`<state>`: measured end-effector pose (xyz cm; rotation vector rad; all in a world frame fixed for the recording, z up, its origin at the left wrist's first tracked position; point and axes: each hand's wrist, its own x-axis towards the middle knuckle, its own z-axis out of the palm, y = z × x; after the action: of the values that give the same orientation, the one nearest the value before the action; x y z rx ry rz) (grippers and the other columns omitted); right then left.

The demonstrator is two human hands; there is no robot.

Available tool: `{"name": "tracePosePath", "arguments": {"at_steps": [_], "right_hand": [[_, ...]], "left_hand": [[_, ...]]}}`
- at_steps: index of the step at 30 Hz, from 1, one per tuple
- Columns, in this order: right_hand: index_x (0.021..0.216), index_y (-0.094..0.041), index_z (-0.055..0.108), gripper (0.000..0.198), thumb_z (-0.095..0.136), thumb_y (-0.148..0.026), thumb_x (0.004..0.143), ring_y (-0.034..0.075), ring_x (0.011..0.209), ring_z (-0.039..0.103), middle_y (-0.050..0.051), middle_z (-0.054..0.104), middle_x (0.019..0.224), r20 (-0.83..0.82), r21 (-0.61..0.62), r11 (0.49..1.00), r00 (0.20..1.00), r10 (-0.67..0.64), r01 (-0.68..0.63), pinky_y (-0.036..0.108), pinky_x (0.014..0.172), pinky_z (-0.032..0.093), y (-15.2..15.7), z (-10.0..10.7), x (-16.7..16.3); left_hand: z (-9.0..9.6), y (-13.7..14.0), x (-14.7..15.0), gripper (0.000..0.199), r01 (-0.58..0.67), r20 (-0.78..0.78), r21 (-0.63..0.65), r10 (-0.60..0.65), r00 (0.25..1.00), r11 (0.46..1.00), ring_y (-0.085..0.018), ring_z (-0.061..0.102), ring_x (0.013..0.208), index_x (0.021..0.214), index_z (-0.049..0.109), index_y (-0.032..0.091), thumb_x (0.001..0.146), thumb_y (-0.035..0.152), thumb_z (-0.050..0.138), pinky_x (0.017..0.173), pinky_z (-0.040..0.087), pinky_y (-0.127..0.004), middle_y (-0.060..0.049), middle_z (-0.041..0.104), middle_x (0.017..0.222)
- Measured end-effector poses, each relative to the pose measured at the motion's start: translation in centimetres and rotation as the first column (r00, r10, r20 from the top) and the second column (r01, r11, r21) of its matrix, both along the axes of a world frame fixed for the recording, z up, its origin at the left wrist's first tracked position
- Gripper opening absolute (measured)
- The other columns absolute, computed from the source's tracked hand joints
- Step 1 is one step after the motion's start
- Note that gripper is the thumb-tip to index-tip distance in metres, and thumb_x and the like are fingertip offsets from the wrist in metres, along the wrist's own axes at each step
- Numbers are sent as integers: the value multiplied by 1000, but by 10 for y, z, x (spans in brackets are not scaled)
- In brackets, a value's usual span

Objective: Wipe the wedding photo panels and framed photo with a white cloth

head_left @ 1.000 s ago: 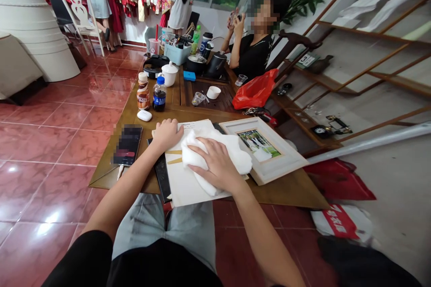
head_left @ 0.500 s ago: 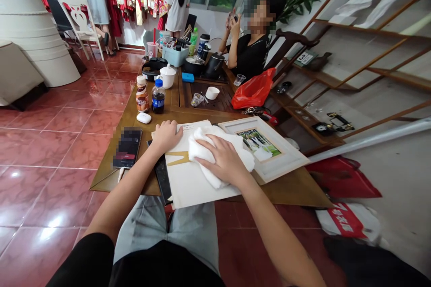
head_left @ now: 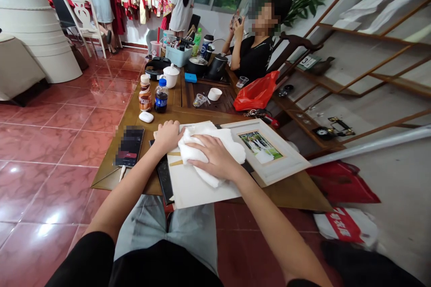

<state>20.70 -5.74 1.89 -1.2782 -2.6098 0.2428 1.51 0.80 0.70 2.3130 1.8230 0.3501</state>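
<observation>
My right hand (head_left: 215, 158) presses a bunched white cloth (head_left: 232, 143) onto a flat white board (head_left: 195, 190), its fingers spread over the top. Two gold-tan strips (head_left: 175, 163) on the board show beside the cloth, which partly covers them. At the board's far left corner, my left hand (head_left: 167, 136) is closed on the edge, thumb toward the cloth. Under the board's left side a black flat item (head_left: 164, 181) sticks out. To the right lies a pale picture frame (head_left: 292, 161) holding a photo (head_left: 261, 145) of figures on grass.
A phone (head_left: 129, 145) with a cable, a white earbud case (head_left: 146, 117), a coffee bottle (head_left: 145, 94) and a blue-capped bottle (head_left: 161, 96) stand left on the wooden table (head_left: 111, 170). Beyond are a white lidded cup (head_left: 171, 76) and a red bag (head_left: 257, 93). A person (head_left: 256, 54) sits across.
My right hand has slid the cloth left across the board, covering more of the gold strips. My left hand stays at the board's edge. The view has shifted slightly.
</observation>
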Motion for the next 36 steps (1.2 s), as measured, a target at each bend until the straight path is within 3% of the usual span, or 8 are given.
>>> {"name": "tracePosePath", "arguments": {"at_steps": [4, 11, 22, 30, 36], "right_hand": [[140, -32, 61, 56, 49, -65, 96, 32, 138, 45, 9, 52, 151, -9, 12, 999, 999, -42, 42, 54, 114, 34, 3, -2, 11], [139, -29, 62, 54, 47, -61, 97, 34, 137, 47, 11, 54, 148, -28, 60, 963, 965, -260, 261, 54, 110, 40, 24, -9, 41], [139, -31, 62, 54, 50, -62, 96, 33, 136, 44, 10, 51, 151, 8, 96, 992, 997, -81, 80, 53, 113, 34, 40, -9, 18], [138, -31, 63, 57, 48, -65, 95, 37, 131, 47, 11, 54, 146, -42, 123, 955, 963, -266, 269, 56, 106, 40, 62, -14, 22], [136, -32, 66, 58, 62, -66, 88, 36, 135, 46, 10, 52, 150, -10, 99, 990, 995, -96, 97, 56, 111, 36, 77, -8, 21]], "left_hand": [[0, 0, 1, 38, -20, 17, 13, 19, 1000, 1000, -31, 59, 119, 114, 63, 15, 105, 41, 38, 102, 41, -45, -15, 68, 122], [-3, 2, 2, 37, -25, 30, 12, 24, 999, 1000, -32, 60, 118, 111, 65, 15, 104, 40, 39, 103, 41, -47, -16, 68, 120], [-3, 2, 2, 38, -16, 6, 34, 16, 1000, 999, -33, 60, 117, 109, 65, 16, 104, 41, 37, 101, 43, -49, -17, 69, 119], [-4, 4, 2, 36, -22, 14, 19, 22, 1000, 1000, -31, 60, 117, 108, 65, 16, 103, 40, 38, 101, 42, -47, -16, 69, 118], [-2, 2, 2, 38, -27, 10, 8, 27, 1000, 1000, -32, 59, 119, 113, 64, 15, 103, 41, 38, 101, 42, -47, -16, 68, 121]]}}
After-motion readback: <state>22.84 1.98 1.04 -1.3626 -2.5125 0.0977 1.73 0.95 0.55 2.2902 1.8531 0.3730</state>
